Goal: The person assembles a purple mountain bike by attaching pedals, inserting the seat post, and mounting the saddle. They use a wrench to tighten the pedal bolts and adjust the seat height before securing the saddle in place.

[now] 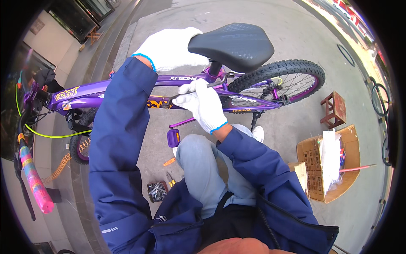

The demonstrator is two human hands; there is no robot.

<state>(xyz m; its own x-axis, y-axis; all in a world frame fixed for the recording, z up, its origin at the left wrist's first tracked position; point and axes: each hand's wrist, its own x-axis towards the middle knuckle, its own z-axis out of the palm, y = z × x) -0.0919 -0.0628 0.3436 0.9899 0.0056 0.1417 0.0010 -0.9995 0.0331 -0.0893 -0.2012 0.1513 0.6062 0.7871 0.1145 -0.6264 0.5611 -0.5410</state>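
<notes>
A purple bicycle [122, 89] stands across in front of me, its handlebar to the left and its rear wheel [315, 84] to the right. My left hand [171, 48], in a white glove, holds the nose of the black saddle [237, 44]; part of its fingers is hidden there. My right hand [198, 101], gloved too, is closed around a dark metal wrench [218, 83]. One end of that tool reaches the frame near the seat clamp below the saddle. A purple pedal [173, 138] hangs under the frame, near my knee.
On the ground lie a tray of small metal parts [157, 191], pliers [170, 180] and an orange-handled tool [169, 161]. A small wooden stool [334, 110] and an open cardboard box [351, 148] stand to the right. The colourful handlebar grip [36, 182] juts out at left.
</notes>
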